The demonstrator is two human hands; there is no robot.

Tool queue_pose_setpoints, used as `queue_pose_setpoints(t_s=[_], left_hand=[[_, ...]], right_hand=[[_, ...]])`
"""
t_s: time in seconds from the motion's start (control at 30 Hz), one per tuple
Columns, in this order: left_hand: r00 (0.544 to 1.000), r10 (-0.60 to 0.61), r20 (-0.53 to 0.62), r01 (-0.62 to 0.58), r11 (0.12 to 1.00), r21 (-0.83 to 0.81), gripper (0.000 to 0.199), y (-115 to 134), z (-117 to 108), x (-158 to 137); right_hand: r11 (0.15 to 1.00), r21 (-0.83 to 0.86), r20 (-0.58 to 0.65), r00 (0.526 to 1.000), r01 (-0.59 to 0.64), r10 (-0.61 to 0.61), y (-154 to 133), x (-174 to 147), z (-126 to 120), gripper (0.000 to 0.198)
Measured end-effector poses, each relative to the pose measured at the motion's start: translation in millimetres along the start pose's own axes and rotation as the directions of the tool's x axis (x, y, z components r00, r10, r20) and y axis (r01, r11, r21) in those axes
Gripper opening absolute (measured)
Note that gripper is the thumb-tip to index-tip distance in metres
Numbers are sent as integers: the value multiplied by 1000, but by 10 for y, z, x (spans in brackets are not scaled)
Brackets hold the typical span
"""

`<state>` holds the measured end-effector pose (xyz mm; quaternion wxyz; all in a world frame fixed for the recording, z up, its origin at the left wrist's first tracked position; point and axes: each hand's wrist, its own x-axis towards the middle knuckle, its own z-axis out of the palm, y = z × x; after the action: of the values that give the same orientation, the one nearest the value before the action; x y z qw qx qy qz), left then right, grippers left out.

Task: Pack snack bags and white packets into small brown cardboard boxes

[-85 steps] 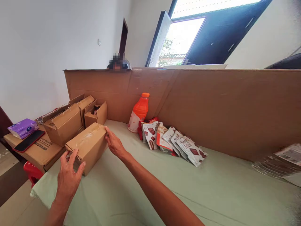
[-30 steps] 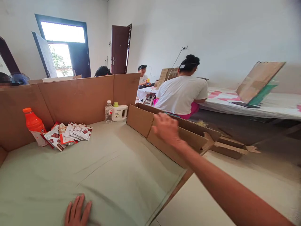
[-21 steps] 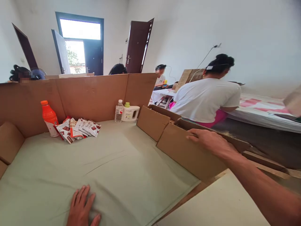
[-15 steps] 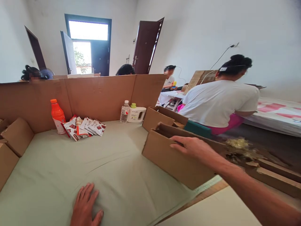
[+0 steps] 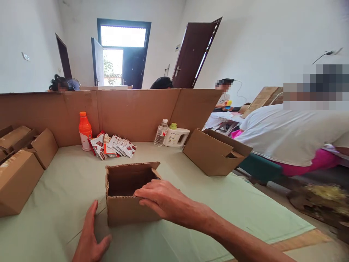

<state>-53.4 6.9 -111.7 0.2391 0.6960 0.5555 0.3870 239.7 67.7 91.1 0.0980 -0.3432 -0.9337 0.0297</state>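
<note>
An open-topped cardboard box (image 5: 128, 211) is in front of me over the green-covered table (image 5: 191, 207). My right hand (image 5: 160, 196) pinches its near wall at the right end, thumb outside and fingers over the rim. Just left of the box is my left hand (image 5: 91, 236), fingers apart and holding nothing. Behind the box lie several flat packets (image 5: 114, 145) in a pile, with an orange-capped bottle (image 5: 85, 133) to their left. A clear plastic bottle (image 5: 161, 133) and a white jug with a green cap (image 5: 176, 137) stand farther right.
Another open cardboard box (image 5: 209, 154) sits at the back right, and more boxes (image 5: 21, 182) line the left side. A tall cardboard panel (image 5: 136, 112) closes off the table's back. A person in a white shirt (image 5: 294, 134) sits beyond the right edge.
My right hand has brought the cardboard box from the right side to the middle of the table. My left hand has lifted its fingers and is now beside it. The view has swung left.
</note>
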Motion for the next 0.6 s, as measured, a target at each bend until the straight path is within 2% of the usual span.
queue_pose_setpoints(t_s=[0.1, 0.2, 0.33, 0.43, 0.6], left_hand=[[1000, 16, 0, -16, 999, -50, 98, 131, -167, 109], [994, 30, 101, -20, 995, -98, 106, 298, -269, 269], [973, 84, 215, -31, 971, -237, 112, 459, -240, 446], [970, 124, 209, -64, 961, -271, 108, 539, -181, 499], [970, 93, 223, -35, 967, -252, 107, 572, -231, 521]], right_hand=[[996, 23, -40, 995, 88, -87, -56, -48, 29, 11], [993, 31, -84, 991, 111, -109, -97, -131, 60, 17], [992, 40, -87, 990, 118, -114, -159, -248, 63, 21], [993, 44, -90, 991, 105, -101, -174, -307, 67, 20], [986, 112, -171, 980, 121, -101, -93, -308, 86, 21]])
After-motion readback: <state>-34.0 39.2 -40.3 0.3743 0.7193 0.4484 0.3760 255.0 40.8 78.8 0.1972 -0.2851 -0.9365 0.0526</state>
